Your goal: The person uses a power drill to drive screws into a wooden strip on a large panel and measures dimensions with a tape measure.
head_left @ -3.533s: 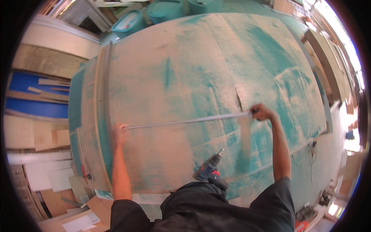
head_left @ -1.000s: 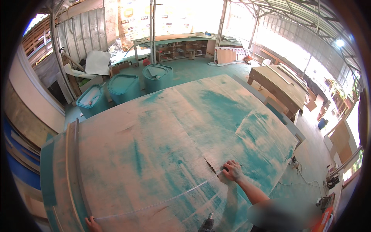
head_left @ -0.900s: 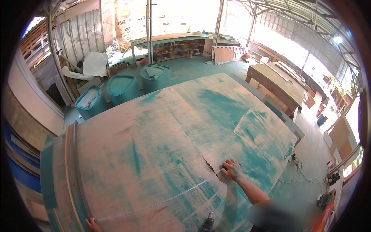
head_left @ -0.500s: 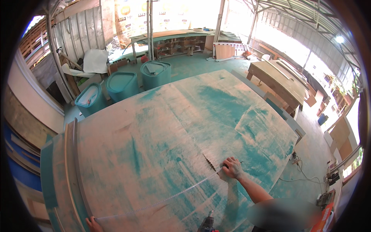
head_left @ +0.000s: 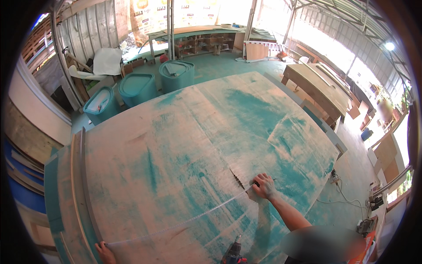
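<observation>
A thin pale measuring tape (head_left: 176, 223) runs across a large worktop (head_left: 132, 176) of pinkish board streaked with green. My right hand (head_left: 264, 186) rests on the board near its middle, fingers closed around a dark piece at the tape's right end, mostly hidden by the fingers. At the lower left my left hand (head_left: 104, 253) pinches the tape's other end beside a long grey strip (head_left: 85, 185). Just left of my right hand, a dark jagged gash (head_left: 236, 178) marks the board. A cordless drill (head_left: 234, 253) lies at the near edge, partly cut off.
Three green bins (head_left: 137, 88) stand beyond the far left edge. A wooden table (head_left: 318, 88) with boards on it is at the far right. Power cords (head_left: 347, 198) trail over the floor on the right. Shelving (head_left: 204, 46) stands at the back.
The view has shifted slightly, and a little more of my left hand shows. Both hands keep their places on the tape.
</observation>
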`<state>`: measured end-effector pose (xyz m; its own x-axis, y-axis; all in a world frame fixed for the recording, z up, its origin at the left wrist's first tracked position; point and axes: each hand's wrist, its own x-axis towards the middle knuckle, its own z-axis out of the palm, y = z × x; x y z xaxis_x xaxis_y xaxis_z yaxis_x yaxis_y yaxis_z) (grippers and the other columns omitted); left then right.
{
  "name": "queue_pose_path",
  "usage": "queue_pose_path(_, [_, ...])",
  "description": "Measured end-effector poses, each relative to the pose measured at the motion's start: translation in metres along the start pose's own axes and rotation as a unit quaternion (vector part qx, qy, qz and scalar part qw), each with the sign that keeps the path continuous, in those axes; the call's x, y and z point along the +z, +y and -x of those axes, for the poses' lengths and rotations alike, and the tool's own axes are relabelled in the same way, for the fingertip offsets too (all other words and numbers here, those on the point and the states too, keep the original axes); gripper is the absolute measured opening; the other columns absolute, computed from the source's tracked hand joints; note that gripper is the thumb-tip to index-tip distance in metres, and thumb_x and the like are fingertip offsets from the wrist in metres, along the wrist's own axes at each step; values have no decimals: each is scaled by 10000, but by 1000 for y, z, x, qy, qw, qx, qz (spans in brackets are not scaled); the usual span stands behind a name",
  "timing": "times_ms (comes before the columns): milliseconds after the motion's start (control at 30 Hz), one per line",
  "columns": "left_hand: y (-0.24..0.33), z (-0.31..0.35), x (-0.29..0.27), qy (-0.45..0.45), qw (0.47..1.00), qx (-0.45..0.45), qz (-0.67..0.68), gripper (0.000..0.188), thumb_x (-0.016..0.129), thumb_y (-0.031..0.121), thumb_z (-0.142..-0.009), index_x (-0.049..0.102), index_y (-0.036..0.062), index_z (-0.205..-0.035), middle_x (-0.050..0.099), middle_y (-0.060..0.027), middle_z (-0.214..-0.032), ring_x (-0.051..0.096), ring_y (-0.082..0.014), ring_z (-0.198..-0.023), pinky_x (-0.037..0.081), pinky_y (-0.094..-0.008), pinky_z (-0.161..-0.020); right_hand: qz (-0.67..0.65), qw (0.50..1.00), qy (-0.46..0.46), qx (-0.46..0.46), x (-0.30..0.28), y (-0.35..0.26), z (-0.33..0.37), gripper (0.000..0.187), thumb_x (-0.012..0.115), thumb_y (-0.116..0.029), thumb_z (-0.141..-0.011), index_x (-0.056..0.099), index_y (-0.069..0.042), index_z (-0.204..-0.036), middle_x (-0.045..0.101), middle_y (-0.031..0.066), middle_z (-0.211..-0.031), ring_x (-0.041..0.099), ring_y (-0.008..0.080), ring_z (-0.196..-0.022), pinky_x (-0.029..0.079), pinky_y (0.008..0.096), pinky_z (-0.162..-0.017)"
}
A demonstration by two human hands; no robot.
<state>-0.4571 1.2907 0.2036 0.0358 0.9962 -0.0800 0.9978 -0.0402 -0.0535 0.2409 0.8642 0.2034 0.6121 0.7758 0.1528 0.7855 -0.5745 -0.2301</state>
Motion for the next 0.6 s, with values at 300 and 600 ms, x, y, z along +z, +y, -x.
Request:
queue_pose_path(300, [-8,-1,7,4,1000,12,2,233,397,80,-1039,534,104,-1225,356,-285,-1513,459,-459,-1335,476,-500,-1004,-5,1000,7,-8,4,2,0,274,633,-295,-826,665,-92,-1007,621,96,-1058,562,310,-1102,448,464,-892])
queue_pose_path(600, [-32,-16,31,34,999,26,3,226,414,48,-1011,539,75,-1199,389,-319,-1461,449,-480,-1332,461,-511,-1016,1,1000,-14,2,2,-3,-3,286,632,-305,-834,663,-84,-1012,621,102,-1069,553,315,-1100,441,461,-899])
